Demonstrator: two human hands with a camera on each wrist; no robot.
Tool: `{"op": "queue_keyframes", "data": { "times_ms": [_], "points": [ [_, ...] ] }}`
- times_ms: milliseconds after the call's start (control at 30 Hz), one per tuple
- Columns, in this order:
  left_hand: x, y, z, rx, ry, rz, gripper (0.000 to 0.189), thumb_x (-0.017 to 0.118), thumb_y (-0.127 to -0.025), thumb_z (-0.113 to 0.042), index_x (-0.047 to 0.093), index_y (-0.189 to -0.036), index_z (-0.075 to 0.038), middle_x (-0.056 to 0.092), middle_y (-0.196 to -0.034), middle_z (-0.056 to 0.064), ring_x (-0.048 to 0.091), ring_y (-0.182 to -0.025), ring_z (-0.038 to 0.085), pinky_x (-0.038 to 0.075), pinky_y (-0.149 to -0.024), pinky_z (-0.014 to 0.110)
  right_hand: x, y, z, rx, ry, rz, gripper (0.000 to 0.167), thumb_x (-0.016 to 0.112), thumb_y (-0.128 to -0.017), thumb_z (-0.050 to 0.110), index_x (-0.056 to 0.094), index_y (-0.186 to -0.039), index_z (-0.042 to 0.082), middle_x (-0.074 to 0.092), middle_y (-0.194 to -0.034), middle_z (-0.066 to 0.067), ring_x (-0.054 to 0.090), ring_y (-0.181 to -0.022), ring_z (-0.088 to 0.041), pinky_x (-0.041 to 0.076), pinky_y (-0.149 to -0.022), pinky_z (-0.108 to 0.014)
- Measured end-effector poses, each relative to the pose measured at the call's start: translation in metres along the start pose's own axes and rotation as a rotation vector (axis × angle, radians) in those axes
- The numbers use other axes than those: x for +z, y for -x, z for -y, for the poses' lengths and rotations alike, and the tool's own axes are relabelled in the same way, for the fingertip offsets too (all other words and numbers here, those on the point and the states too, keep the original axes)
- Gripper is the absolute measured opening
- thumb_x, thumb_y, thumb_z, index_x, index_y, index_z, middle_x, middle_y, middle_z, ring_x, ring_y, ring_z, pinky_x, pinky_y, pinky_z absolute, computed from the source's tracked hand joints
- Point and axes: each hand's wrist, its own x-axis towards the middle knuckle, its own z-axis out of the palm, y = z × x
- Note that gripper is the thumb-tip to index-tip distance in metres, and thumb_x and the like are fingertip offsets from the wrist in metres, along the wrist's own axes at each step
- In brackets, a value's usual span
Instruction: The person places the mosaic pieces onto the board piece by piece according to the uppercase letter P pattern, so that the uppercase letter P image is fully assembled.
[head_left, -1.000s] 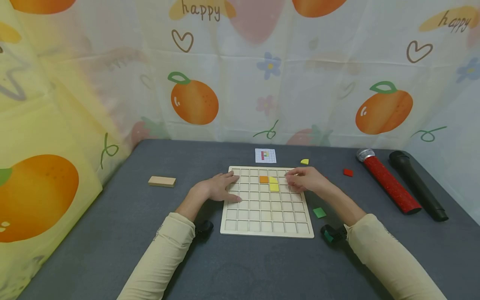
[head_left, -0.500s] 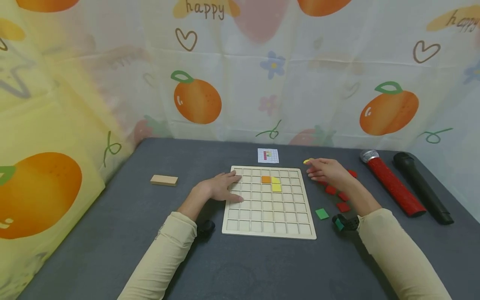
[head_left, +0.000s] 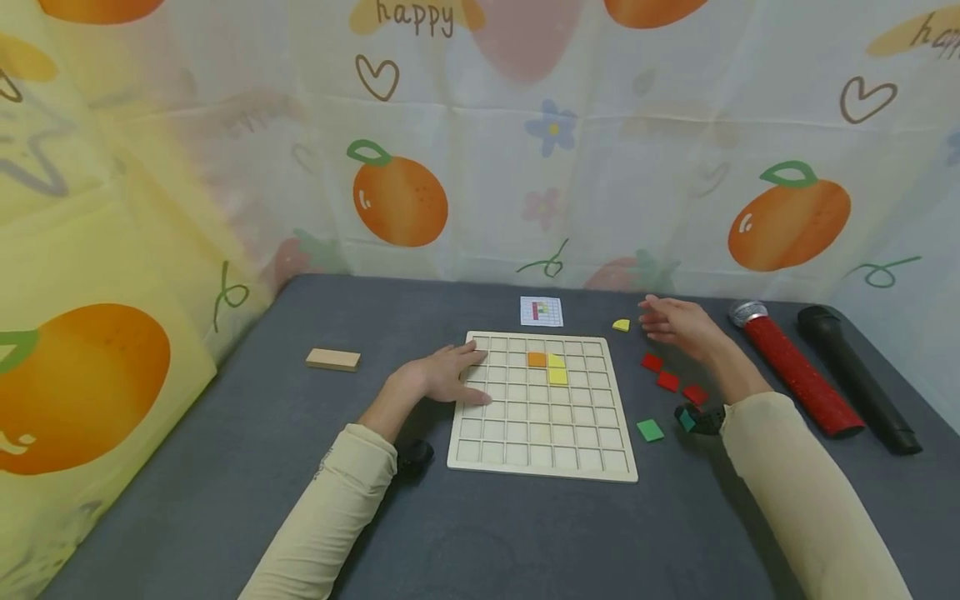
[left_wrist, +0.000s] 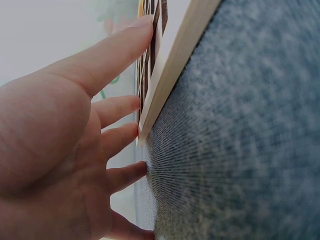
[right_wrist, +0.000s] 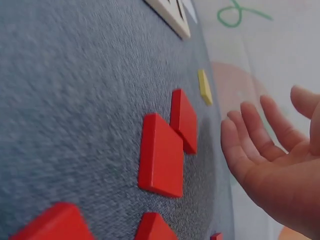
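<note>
A pale wooden grid board point(head_left: 507, 458) lies on the table, with an orange tile point(head_left: 537, 359), a yellow curved piece point(head_left: 556, 361) and a yellow square point(head_left: 557, 377) in its cells. Spread over its left edge, my left hand point(head_left: 448, 375) rests thumb and fingertips on the frame; in the left wrist view the lower fingers point(left_wrist: 127, 176) reach the tablecloth. My right hand point(head_left: 678, 325) hovers beyond the board's right side, fingers loosely bent, nothing in them. Left of it lies a yellow quarter-round piece point(head_left: 621, 325). Red square tiles point(right_wrist: 162, 155) lie beneath that hand.
A small printed grid card point(head_left: 542, 311) lies behind the board. A green tile point(head_left: 649, 430) sits right of the board, a wooden block point(head_left: 333, 359) to the left. A red microphone point(head_left: 804, 375) and a black one point(head_left: 861, 382) lie far right, by the right forearm.
My right hand has moved from the board's right edge, past the yellow quarter-round piece, to the right. Red tiles have come into view beneath it. The left hand stays on the board.
</note>
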Motion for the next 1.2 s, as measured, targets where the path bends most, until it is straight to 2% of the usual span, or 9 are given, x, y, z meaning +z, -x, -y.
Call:
{"op": "queue_keyframes", "data": {
  "times_ms": [233, 367, 500, 600, 633, 700, 867, 1033, 1200],
  "points": [
    [-0.001, 0.003, -0.001, -0.009, 0.019, 0.0, 0.081, 0.062, -0.089, -0.05, 0.025, -0.153, -0.016, 0.013, -0.158, 0.006, 0.008, -0.143, 0.033, 0.016, -0.11, 0.052, -0.004, -0.014, -0.001, -0.017, 0.037, 0.03, 0.065, 0.04, -0.103, 0.036, 0.022, -0.148, -0.008, 0.027, -0.146, -0.033, 0.028, -0.134, -0.043, 0.027, -0.107, -0.048],
    [-0.001, 0.003, -0.001, -0.019, 0.019, 0.002, 0.081, 0.062, -0.089, -0.05, 0.025, -0.153, -0.017, 0.012, -0.158, 0.005, 0.007, -0.143, 0.032, 0.016, -0.111, 0.052, -0.002, -0.018, 0.0, -0.051, 0.146, 0.061, 0.061, 0.049, -0.101, 0.028, 0.027, -0.146, -0.008, 0.03, -0.145, -0.031, 0.032, -0.132, -0.043, 0.03, -0.106, -0.049],
    [-0.001, 0.003, -0.001, -0.004, 0.013, -0.001, 0.081, 0.062, -0.089, -0.05, 0.025, -0.153, -0.017, 0.012, -0.158, 0.006, 0.008, -0.143, 0.033, 0.016, -0.11, 0.052, -0.002, -0.021, -0.003, -0.115, 0.272, 0.079, 0.051, 0.056, -0.098, 0.011, 0.037, -0.141, -0.008, 0.037, -0.138, -0.031, 0.037, -0.126, -0.044, 0.033, -0.102, -0.053],
    [-0.001, 0.002, -0.001, 0.008, 0.01, -0.002, 0.08, 0.062, -0.089, -0.049, 0.025, -0.153, -0.016, 0.012, -0.158, 0.007, 0.008, -0.143, 0.034, 0.016, -0.11, 0.053, -0.003, -0.022, -0.007, -0.192, 0.344, 0.103, 0.046, 0.052, -0.092, -0.004, 0.042, -0.138, -0.007, 0.04, -0.134, -0.032, 0.036, -0.125, -0.046, 0.033, -0.099, -0.057],
    [-0.001, 0.002, -0.001, 0.008, 0.009, -0.001, 0.08, 0.062, -0.089, -0.048, 0.025, -0.153, -0.016, 0.012, -0.158, 0.007, 0.008, -0.143, 0.034, 0.016, -0.11, 0.053, -0.003, -0.023, -0.008, -0.232, 0.368, 0.108, 0.047, 0.05, -0.09, -0.007, 0.045, -0.136, -0.005, 0.043, -0.133, -0.03, 0.038, -0.123, -0.045, 0.037, -0.096, -0.055],
    [-0.001, 0.002, -0.001, 0.0, 0.007, -0.001, 0.08, 0.062, -0.089, -0.049, 0.025, -0.153, -0.016, 0.012, -0.158, 0.007, 0.008, -0.143, 0.033, 0.016, -0.11, 0.053, -0.002, -0.024, -0.009, -0.276, 0.395, 0.133, 0.051, 0.045, -0.084, -0.012, 0.047, -0.135, -0.005, 0.043, -0.134, -0.03, 0.037, -0.124, -0.046, 0.036, -0.096, -0.056],
    [-0.001, 0.002, -0.001, -0.008, 0.0, -0.005, 0.08, 0.061, -0.089, -0.05, 0.025, -0.153, -0.017, 0.013, -0.158, 0.006, 0.009, -0.143, 0.033, 0.016, -0.11, 0.053, 0.008, -0.027, -0.005, -0.271, 0.42, 0.165, 0.054, 0.041, -0.082, -0.018, 0.045, -0.135, -0.009, 0.04, -0.137, -0.032, 0.033, -0.128, -0.048, 0.032, -0.1, -0.058],
    [-0.001, 0.002, -0.001, -0.008, -0.001, -0.001, 0.08, 0.061, -0.09, -0.05, 0.025, -0.153, -0.016, 0.012, -0.158, 0.006, 0.008, -0.143, 0.033, 0.016, -0.11, 0.054, 0.015, -0.029, -0.002, -0.29, 0.447, 0.155, 0.046, 0.049, -0.085, -0.018, 0.048, -0.13, -0.012, 0.046, -0.131, -0.033, 0.043, -0.121, -0.047, 0.039, -0.095, -0.055],
    [-0.001, 0.003, -0.001, -0.012, 0.002, 0.002, 0.08, 0.062, -0.089, -0.05, 0.025, -0.153, -0.018, 0.012, -0.158, 0.005, 0.008, -0.143, 0.033, 0.016, -0.11, 0.054, 0.013, -0.032, -0.004, -0.344, 0.451, 0.145, 0.04, 0.057, -0.083, -0.015, 0.058, -0.122, -0.007, 0.056, -0.119, -0.028, 0.05, -0.111, -0.043, 0.045, -0.088, -0.05]
  ]
}}
